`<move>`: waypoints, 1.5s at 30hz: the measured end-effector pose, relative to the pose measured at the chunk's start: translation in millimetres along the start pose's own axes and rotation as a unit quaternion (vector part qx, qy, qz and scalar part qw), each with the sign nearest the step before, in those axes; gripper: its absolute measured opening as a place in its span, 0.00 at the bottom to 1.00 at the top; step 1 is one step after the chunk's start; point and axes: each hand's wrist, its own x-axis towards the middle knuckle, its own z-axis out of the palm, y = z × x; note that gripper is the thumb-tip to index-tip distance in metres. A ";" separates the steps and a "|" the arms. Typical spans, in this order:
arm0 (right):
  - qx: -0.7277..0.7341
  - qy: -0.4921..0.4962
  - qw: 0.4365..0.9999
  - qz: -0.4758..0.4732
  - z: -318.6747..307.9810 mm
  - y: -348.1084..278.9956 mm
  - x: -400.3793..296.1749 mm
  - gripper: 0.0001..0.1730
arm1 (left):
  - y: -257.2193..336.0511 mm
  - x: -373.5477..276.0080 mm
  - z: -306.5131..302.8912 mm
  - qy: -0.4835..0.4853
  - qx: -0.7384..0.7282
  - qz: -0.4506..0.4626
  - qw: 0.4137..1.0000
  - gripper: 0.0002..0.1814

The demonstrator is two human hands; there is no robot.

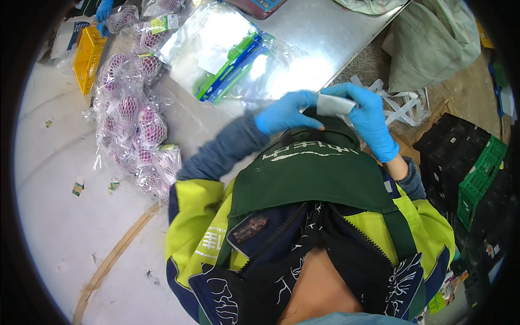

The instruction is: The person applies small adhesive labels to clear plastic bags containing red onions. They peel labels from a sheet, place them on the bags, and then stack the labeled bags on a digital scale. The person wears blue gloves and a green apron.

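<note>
In front of my green apron [300, 183] a whitish, slightly curled strip [335, 105], perhaps a label, is pinched in my right hand [367, 118]. My left hand [286, 111] reaches the strip's left end, where its fingertips are partly hidden. Its thumb points below the strip, with some bare skin at the tip. Both hands wear blue gloves. Just beyond them, flat clear plastic bags [237, 65] with green and blue print lie on a shiny metal table [304, 24]. Several clear bags of purple produce in foam nets [152, 126] are heaped left of my left arm.
Another person's blue-gloved hand [103, 12] is at the top left, above a yellow crate [88, 61]. A pale sack [434, 44] stands right of the table, near loose white straps [408, 107]. Black crates [451, 142] and a green crate [481, 178] sit at my right.
</note>
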 end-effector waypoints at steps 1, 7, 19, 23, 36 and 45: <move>0.056 0.012 0.998 0.041 -7.2 -4.0 1.3 0.18 | 0.1 -1.9 13.6 -0.039 -0.051 -0.075 0.995 0.23; -0.076 0.054 0.979 -0.179 6.3 -22.0 5.4 0.29 | 14.2 -25.6 14.3 0.044 -0.288 -0.130 0.948 0.17; -0.127 0.005 0.988 0.090 -1.5 48.5 -16.7 0.21 | -12.6 -58.7 -54.6 0.507 -0.096 -0.015 0.857 0.06; -0.096 -0.035 0.994 0.037 5.4 49.4 -12.2 0.15 | -97.5 -39.5 -73.8 0.452 0.312 -0.174 0.817 0.19; -0.066 -0.066 0.992 0.087 6.6 40.3 -20.3 0.09 | -138.3 -44.4 -80.6 0.290 0.145 -0.142 0.935 0.12; -0.061 -0.053 0.993 0.084 3.2 36.3 -24.3 0.12 | -76.3 -38.2 -175.7 0.111 0.131 -0.131 0.976 0.12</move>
